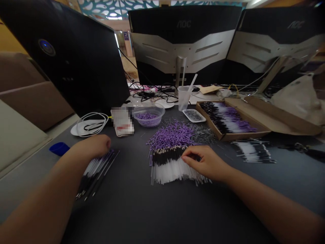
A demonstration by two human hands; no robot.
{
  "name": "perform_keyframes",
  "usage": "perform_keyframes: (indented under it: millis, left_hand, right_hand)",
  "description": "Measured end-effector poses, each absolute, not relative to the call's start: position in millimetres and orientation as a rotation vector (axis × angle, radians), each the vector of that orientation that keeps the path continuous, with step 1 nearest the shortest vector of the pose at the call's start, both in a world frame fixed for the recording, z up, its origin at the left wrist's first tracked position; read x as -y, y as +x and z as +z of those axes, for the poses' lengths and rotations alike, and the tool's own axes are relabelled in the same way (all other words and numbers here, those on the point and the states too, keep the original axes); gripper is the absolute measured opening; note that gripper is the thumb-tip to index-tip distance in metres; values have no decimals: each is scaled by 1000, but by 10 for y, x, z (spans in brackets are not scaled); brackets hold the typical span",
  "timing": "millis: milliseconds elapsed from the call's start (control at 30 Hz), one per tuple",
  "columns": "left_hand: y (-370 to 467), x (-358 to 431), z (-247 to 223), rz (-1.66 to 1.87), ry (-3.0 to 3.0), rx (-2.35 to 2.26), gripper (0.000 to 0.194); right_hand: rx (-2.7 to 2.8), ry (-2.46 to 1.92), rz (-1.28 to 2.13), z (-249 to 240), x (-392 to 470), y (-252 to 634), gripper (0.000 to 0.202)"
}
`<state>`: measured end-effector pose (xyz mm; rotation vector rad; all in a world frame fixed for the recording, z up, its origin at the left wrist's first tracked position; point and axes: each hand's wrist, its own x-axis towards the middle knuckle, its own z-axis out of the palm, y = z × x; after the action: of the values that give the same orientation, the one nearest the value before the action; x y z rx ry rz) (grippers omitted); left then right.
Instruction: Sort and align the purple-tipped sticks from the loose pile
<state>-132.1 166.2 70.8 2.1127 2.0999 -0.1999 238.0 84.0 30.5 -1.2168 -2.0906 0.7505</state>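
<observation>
My left hand [100, 145] is curled above a bundle of purple-tipped black and white sticks [95, 173] at the left; its fingertips are mostly hidden behind the back of the hand. At the centre, a wide row of black and white sticks [167, 169] lies on the dark table, with a heap of loose purple pieces [175, 133] behind it. My right hand [196, 157] is at the right part of that row, thumb and forefinger pinched together at the black ends. Whatever is between those fingertips is too small to make out.
Behind stand a clear bowl of purple pieces [149, 117], a small white tray [194, 115], a plastic cup [183, 98] and monitors [185, 44]. An open cardboard box [228, 136] and more sticks [252, 151] lie right; a blue cup [59, 148] lies left.
</observation>
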Motion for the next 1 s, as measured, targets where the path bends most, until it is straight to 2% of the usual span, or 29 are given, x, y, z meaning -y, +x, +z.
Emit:
perform_keyframes:
  millis: [200, 333, 433, 1000]
  left_hand:
    - [-1002, -1605, 680, -2, 2307, -2113, 30]
    - [-517, -1358, 595, 66, 2362, -1697, 29]
    - [-308, -1216, 502, 72, 2311, -1562, 31]
    - [-180, -1147, 369, -32, 2358, -1504, 31]
  right_hand:
    - [2139, -1203, 617, 390, -854, 2445, 14]
    - [2118, -1260, 466, 419, -938, 2571, 14]
    - [2085, -1317, 382, 395, -1039, 2685, 15]
    - [2231, -1517, 159, 34, -1344, 2764, 15]
